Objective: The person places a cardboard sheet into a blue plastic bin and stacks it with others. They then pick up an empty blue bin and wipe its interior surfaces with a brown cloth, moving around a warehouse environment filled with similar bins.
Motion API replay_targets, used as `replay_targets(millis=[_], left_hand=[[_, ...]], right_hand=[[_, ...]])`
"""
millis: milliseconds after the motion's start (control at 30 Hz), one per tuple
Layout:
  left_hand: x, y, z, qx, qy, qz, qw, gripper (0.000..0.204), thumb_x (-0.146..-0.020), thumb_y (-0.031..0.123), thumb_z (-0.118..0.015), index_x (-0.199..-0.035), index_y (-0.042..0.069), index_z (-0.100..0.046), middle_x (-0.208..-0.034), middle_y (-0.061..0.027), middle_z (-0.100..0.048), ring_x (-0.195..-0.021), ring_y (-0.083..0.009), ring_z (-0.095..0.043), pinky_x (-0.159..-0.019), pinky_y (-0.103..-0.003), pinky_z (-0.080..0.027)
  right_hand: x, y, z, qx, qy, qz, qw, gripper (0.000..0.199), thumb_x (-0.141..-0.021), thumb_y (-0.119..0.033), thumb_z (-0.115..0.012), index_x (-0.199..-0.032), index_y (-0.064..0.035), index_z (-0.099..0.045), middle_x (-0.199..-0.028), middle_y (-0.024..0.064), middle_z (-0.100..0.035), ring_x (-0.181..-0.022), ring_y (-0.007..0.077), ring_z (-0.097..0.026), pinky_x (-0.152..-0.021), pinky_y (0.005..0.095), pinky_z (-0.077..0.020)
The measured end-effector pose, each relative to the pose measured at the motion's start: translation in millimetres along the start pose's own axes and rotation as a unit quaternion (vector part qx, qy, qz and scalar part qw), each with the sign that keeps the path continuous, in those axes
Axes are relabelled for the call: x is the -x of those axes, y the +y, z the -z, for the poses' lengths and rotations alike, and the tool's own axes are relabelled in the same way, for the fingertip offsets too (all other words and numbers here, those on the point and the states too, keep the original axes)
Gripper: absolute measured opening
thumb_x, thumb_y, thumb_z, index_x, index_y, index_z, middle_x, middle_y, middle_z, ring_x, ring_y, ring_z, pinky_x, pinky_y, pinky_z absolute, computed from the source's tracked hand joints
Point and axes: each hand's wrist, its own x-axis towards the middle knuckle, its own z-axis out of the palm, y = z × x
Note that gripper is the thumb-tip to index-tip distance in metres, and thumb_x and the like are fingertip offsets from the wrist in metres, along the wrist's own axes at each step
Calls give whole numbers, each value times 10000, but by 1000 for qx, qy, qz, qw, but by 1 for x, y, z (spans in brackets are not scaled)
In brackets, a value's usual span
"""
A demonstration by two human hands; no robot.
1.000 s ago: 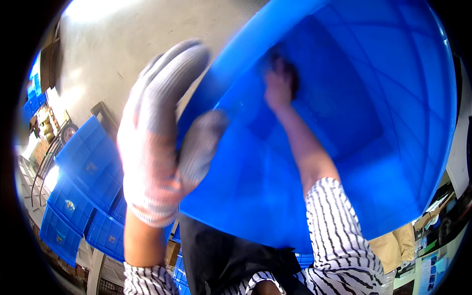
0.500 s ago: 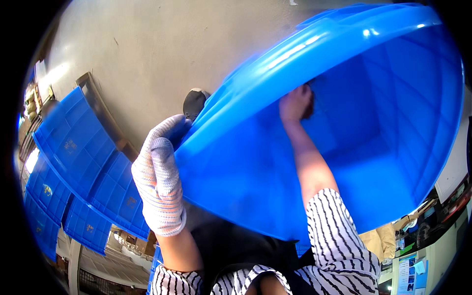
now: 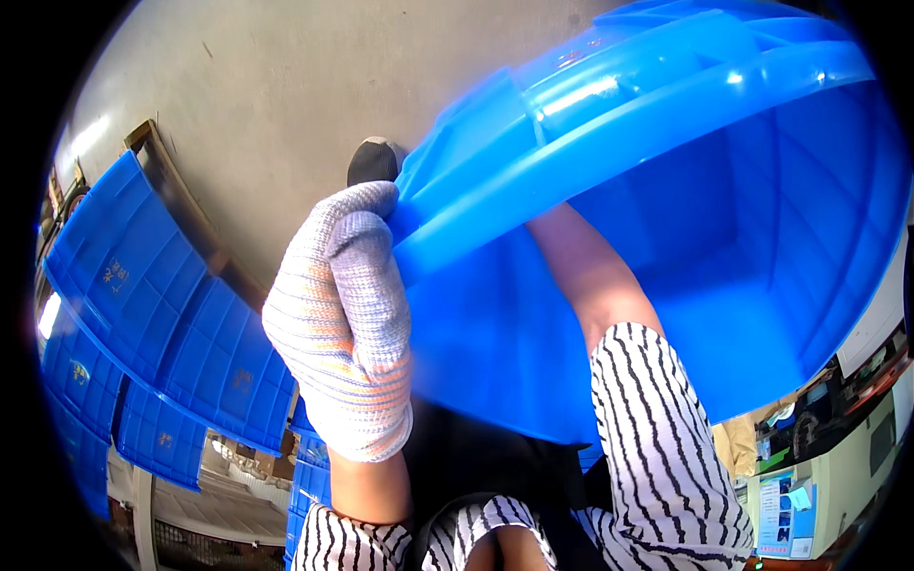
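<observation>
A large blue plastic bin (image 3: 609, 352) is tilted on its side in front of me, its open mouth toward me. My left hand (image 3: 347, 295), in a striped knit glove, grips the left corner of its rim, fingers outside and thumb pressed against them. My bare right forearm (image 3: 595, 271) reaches inside the bin. The near-top rim hides my right hand, so its fingers and anything in them cannot be seen.
Other blue plastic bins (image 3: 181, 305) stand at the left by a brown wooden-looking edge (image 3: 190, 200). A shoe (image 3: 374, 162) shows on the grey floor (image 3: 286, 86) beyond my left hand. A blue-and-white poster (image 3: 785, 514) hangs at lower right.
My left hand has moved right and closer with the rim. The bin has turned a little, its upper rim dropping. My right hand, earlier visible holding something small and dark brown, is now hidden.
</observation>
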Motion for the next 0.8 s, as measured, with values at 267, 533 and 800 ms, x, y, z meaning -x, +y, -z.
replay_targets(millis=[267, 533, 800], left_hand=[[2, -10, -3, -13, 46, -6, 999, 274, -947, 235, -513, -978, -1, -649, -904, -116, -672, -829, -168, -613, -809, -297, -467], [1, 1, -11, 4, 49, 13, 999, 482, -946, 443, -460, -950, 7, -666, -877, -95, -661, -821, -170, -592, -821, -306, -443], [5, -5, -10, -48, 55, -7, 997, 494, -945, 461, -452, -953, 17, -668, -866, -100, -660, -813, -176, -595, -805, -312, -449]], right_hand=[[125, 72, -85, -112, -38, 22, 993, 384, -848, -154, -495, -1228, -141, -548, -1351, 120, -403, -1203, 319, -412, -954, 531, -353], [9, -32, -8, -294, 290, 54, 909, 317, -932, -277, -421, -1015, -30, -602, -1029, 194, -603, -946, 368, -574, -832, 455, -449], [177, 106, -127, -128, -21, -43, 991, 466, -799, -110, -517, -1243, -249, -537, -1276, 34, -496, -1161, 303, -454, -928, 481, -384]])
